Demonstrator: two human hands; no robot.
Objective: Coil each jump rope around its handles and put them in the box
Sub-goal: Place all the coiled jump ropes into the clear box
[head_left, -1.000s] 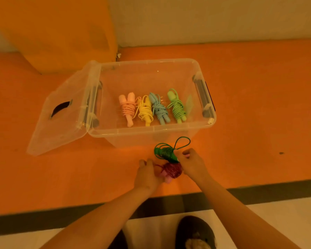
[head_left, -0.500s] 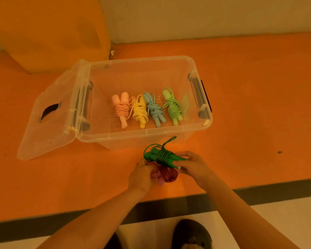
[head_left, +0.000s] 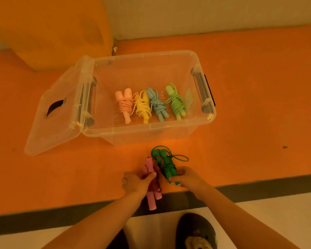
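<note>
A clear plastic box (head_left: 201,123) stands open on the orange surface. Inside lie several coiled jump ropes side by side: pink (head_left: 125,106), yellow (head_left: 143,106), blue (head_left: 157,105) and light green (head_left: 175,103). Below the box, my left hand (head_left: 135,183) grips a coiled rope with pink handles and dark red cord (head_left: 151,189). My right hand (head_left: 188,177) holds a dark green coiled rope (head_left: 166,165) by its lower handle ends, a loose loop of cord sticking out to the right. The two bundles lie side by side, both pointing up toward the box.
The box's clear lid (head_left: 59,108) hangs open on the left side. An orange block (head_left: 57,33) stands behind the box against the wall. A dark strip (head_left: 258,187) edges the orange surface near me. My shoes (head_left: 196,230) show below.
The two bundles have been turned from lying crosswise to upright and parted. The pink-handled one now sits left in my left hand, the green one right.
</note>
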